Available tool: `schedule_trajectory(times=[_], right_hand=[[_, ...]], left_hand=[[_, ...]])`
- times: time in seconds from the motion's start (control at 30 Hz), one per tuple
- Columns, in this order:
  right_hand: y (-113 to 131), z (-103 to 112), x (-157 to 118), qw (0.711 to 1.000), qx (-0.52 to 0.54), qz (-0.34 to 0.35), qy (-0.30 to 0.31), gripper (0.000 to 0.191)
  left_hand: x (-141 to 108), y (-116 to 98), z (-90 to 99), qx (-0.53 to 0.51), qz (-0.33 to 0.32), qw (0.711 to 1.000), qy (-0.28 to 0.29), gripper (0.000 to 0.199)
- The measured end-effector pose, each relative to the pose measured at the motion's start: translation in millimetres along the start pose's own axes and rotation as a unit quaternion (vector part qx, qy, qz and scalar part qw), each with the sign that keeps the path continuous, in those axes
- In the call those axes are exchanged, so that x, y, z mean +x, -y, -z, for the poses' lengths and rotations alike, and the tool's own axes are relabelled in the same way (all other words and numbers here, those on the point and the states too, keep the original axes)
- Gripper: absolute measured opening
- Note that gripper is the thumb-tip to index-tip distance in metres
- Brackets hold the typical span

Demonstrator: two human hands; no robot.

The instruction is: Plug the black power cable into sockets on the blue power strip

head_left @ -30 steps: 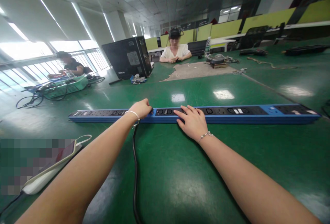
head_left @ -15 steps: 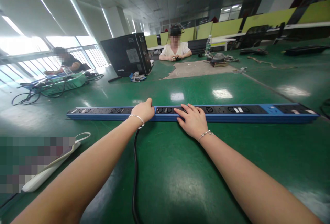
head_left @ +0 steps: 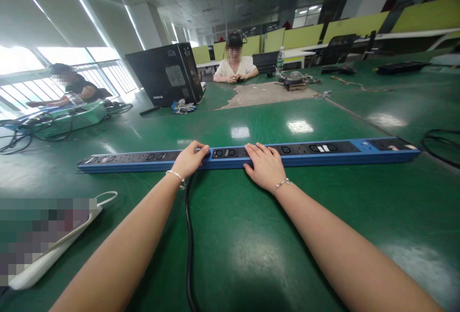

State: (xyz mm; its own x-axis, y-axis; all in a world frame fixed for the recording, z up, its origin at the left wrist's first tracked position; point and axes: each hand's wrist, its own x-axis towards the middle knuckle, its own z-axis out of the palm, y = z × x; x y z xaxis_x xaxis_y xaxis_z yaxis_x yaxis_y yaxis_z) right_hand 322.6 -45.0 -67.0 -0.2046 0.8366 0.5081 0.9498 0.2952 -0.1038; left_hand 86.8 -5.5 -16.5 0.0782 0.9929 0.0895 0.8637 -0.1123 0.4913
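Observation:
A long blue power strip (head_left: 230, 162) with black sockets lies across the green table in front of me. My left hand (head_left: 189, 158) is closed at the strip, left of its middle, its fingers round a black plug (head_left: 207, 154) that is mostly hidden. From beneath that hand a black cable (head_left: 189, 240) runs down toward me. I cannot tell how far the plug sits in its socket. My right hand (head_left: 265, 164) lies on the strip to the right, fingers stretched over its top and thumb at the near side.
A black computer case (head_left: 161, 77) stands behind the strip, with gloves (head_left: 183, 107) beside it. At left are a green basket (head_left: 77, 120) of cables and a white-edged, blurred-out object (head_left: 53, 264). A person (head_left: 235, 67) sits opposite; another (head_left: 72, 84) sits far left.
My view has shifted slightly, so the scene sits further left. My left hand has turned, and its thumb and finger now show at the plug. The right fingers have drawn closer together on the strip.

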Motion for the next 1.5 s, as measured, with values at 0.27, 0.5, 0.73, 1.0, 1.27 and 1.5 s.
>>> schedule_trajectory(times=[0.27,0.5,0.73,1.0,1.27,1.5], right_hand=[[1.8,4.5,3.0,0.999,0.027,-0.03,0.003,0.04],[72.1,8.5,37.1,0.986,0.12,-0.116,0.022,0.041],[137.7,7.2,97.5,0.974,0.023,-0.156,0.164,0.039],[145.7,17.5,112.5,0.968,-0.033,-0.138,0.209,0.029],[111.5,55.9,129.5,0.985,-0.054,-0.126,0.105,0.037],[23.8,58.8,104.3,0.927,-0.022,-0.257,0.272,0.032]], left_hand=[[-16.7,36.2,-20.8,0.097,-0.086,0.974,-0.184,0.036],[-15.3,33.8,-39.5,0.136,-0.142,0.967,-0.162,0.045],[-18.3,36.8,-30.5,0.135,-0.172,0.967,-0.132,0.053],[-17.7,33.9,-33.8,0.143,-0.159,0.964,-0.16,0.049],[-17.0,32.5,-34.5,0.134,-0.141,0.967,-0.163,0.053],[-14.6,33.1,-36.5,0.119,-0.139,0.97,-0.163,0.057]])
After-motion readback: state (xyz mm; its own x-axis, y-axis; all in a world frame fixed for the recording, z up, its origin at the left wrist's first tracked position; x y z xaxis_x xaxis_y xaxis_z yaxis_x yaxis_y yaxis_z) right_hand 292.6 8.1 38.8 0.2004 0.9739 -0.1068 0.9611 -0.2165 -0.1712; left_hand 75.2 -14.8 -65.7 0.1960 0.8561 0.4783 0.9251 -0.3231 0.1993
